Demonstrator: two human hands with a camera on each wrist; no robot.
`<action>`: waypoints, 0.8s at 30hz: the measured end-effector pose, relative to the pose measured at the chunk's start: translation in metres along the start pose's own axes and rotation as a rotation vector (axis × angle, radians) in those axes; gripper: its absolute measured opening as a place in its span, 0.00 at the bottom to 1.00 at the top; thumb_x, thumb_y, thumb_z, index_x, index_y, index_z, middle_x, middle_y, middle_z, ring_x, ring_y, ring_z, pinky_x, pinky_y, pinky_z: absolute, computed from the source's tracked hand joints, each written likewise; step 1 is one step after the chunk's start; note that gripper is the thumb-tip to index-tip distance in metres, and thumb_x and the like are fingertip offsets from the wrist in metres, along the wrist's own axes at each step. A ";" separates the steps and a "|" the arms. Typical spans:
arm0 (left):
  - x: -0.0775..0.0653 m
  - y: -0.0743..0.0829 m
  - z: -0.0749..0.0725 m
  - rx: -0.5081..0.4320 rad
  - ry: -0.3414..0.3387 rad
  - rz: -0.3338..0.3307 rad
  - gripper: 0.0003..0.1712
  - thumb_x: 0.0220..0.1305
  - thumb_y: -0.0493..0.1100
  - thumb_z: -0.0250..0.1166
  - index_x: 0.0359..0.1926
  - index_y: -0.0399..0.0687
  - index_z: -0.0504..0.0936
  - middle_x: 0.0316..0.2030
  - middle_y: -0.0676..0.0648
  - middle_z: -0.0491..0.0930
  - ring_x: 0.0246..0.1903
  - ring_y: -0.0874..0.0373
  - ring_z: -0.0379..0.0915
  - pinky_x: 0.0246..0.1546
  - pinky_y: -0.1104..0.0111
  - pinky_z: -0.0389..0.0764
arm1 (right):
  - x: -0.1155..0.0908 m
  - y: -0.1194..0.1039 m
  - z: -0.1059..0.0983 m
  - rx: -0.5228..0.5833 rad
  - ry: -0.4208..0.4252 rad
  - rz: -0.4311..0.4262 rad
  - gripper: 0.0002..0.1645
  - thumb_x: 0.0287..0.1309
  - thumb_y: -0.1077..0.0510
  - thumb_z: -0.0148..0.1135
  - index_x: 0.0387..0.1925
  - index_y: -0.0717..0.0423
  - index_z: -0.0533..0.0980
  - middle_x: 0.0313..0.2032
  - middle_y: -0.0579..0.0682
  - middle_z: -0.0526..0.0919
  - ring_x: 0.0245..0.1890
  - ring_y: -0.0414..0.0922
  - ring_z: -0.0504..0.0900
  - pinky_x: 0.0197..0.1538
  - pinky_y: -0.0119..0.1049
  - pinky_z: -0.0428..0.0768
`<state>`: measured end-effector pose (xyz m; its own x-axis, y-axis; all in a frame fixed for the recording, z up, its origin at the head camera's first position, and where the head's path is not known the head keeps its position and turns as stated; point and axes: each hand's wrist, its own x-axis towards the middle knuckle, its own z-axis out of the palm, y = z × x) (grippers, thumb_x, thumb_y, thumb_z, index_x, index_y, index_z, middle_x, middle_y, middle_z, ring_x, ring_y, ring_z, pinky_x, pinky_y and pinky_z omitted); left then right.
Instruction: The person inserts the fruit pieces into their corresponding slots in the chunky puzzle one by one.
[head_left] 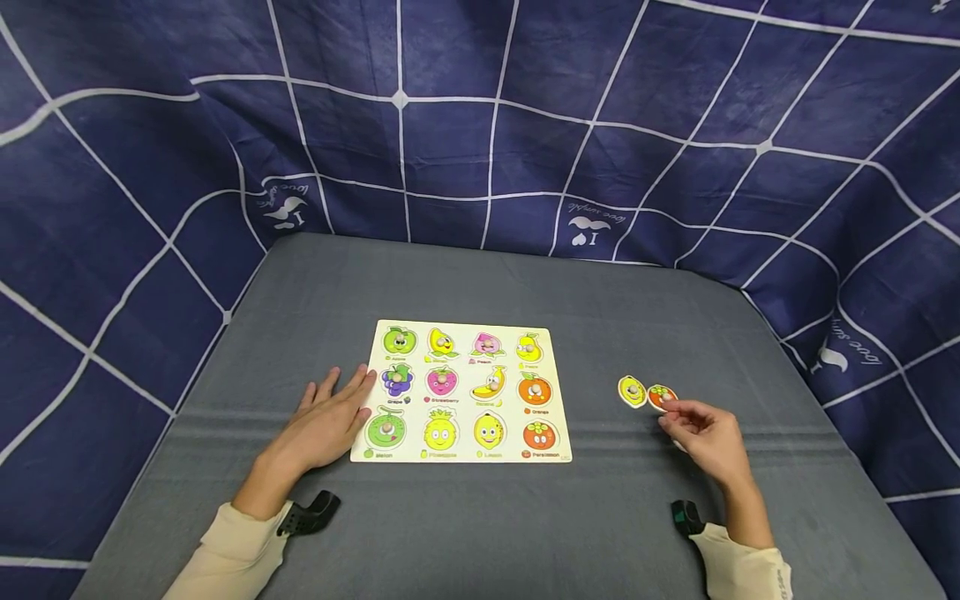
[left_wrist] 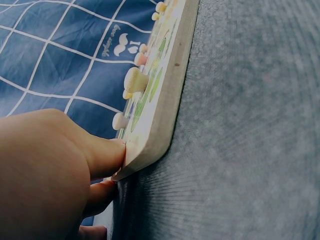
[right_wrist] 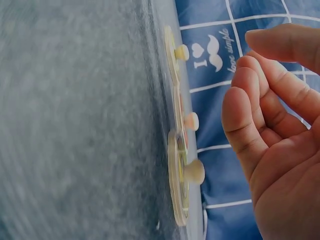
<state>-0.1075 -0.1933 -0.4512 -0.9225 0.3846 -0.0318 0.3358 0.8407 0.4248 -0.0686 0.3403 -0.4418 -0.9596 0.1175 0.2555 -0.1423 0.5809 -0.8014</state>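
Note:
A pale fruit puzzle board lies on the table, most of its fruit pictures bearing small knobs. My left hand rests at the board's left edge with fingers extended; in the left wrist view its thumb touches the board's corner. My right hand hovers beside the loose pieces, fingers loosely bent and nothing between them. Nearest its fingertips is a red persimmon piece, and just left of that lies a yellow lemon piece. A third knobbed piece, mostly hidden by the hand from above, shows in the right wrist view.
The grey cloth-covered table extends around the board. A dark blue curtain with white grid lines encloses the back and both sides. Black wrist straps sit on both arms over the cream sleeves.

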 end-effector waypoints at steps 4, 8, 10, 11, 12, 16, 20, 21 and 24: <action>0.000 0.000 0.000 0.003 0.007 -0.001 0.32 0.74 0.41 0.55 0.74 0.37 0.59 0.72 0.35 0.57 0.70 0.25 0.42 0.62 0.30 0.44 | -0.002 0.003 -0.005 -0.009 0.013 0.015 0.11 0.49 0.77 0.68 0.37 0.79 0.80 0.23 0.38 0.81 0.22 0.29 0.78 0.25 0.21 0.76; 0.000 0.001 0.000 0.003 0.006 -0.002 0.32 0.74 0.41 0.55 0.74 0.37 0.59 0.73 0.35 0.57 0.70 0.25 0.42 0.62 0.30 0.44 | -0.005 0.005 -0.011 -0.017 0.030 0.036 0.11 0.49 0.76 0.69 0.37 0.78 0.80 0.23 0.40 0.82 0.22 0.30 0.78 0.25 0.21 0.76; 0.000 0.001 0.000 0.002 0.008 -0.001 0.32 0.74 0.41 0.55 0.74 0.37 0.59 0.72 0.35 0.57 0.70 0.25 0.42 0.62 0.30 0.44 | -0.007 0.007 -0.014 -0.026 0.034 0.046 0.12 0.49 0.76 0.69 0.37 0.79 0.80 0.23 0.40 0.82 0.23 0.30 0.79 0.25 0.20 0.76; 0.000 0.001 0.000 0.002 0.007 0.000 0.32 0.74 0.41 0.55 0.74 0.37 0.59 0.72 0.35 0.57 0.70 0.25 0.42 0.62 0.30 0.44 | -0.008 0.007 -0.016 -0.031 0.039 0.052 0.12 0.49 0.75 0.70 0.37 0.79 0.80 0.23 0.40 0.83 0.23 0.29 0.79 0.26 0.20 0.76; 0.000 0.001 0.000 0.001 0.008 0.000 0.32 0.74 0.41 0.55 0.74 0.37 0.59 0.72 0.35 0.57 0.70 0.25 0.42 0.62 0.30 0.44 | -0.009 0.008 -0.018 -0.043 0.042 0.054 0.12 0.50 0.75 0.70 0.37 0.79 0.80 0.24 0.40 0.83 0.23 0.29 0.79 0.26 0.20 0.76; 0.000 0.001 0.001 0.001 0.009 0.003 0.32 0.74 0.41 0.54 0.74 0.37 0.59 0.72 0.35 0.57 0.70 0.25 0.43 0.62 0.30 0.44 | -0.012 0.012 -0.025 -0.072 0.054 0.055 0.11 0.51 0.74 0.69 0.37 0.79 0.79 0.24 0.41 0.83 0.23 0.29 0.78 0.26 0.20 0.75; 0.000 0.000 0.001 -0.001 0.014 0.008 0.32 0.74 0.41 0.55 0.74 0.36 0.59 0.72 0.34 0.57 0.70 0.24 0.43 0.62 0.29 0.44 | -0.015 0.014 -0.030 -0.073 0.059 0.073 0.12 0.51 0.74 0.70 0.37 0.78 0.79 0.23 0.40 0.82 0.21 0.29 0.77 0.23 0.22 0.75; 0.000 0.000 0.001 -0.002 0.011 0.007 0.32 0.74 0.41 0.55 0.74 0.36 0.59 0.72 0.34 0.57 0.70 0.25 0.42 0.62 0.29 0.44 | -0.016 0.015 -0.031 -0.075 0.058 0.079 0.12 0.51 0.73 0.70 0.38 0.79 0.79 0.23 0.39 0.82 0.20 0.30 0.77 0.23 0.22 0.74; 0.001 -0.001 0.001 -0.002 0.006 0.005 0.32 0.74 0.41 0.54 0.74 0.36 0.59 0.72 0.34 0.56 0.70 0.24 0.42 0.62 0.29 0.43 | -0.017 0.019 -0.032 -0.084 0.053 0.099 0.12 0.52 0.73 0.70 0.38 0.79 0.79 0.23 0.38 0.82 0.19 0.30 0.77 0.22 0.23 0.74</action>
<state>-0.1080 -0.1933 -0.4524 -0.9222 0.3861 -0.0240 0.3398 0.8380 0.4269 -0.0475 0.3754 -0.4437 -0.9535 0.2185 0.2078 -0.0248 0.6299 -0.7763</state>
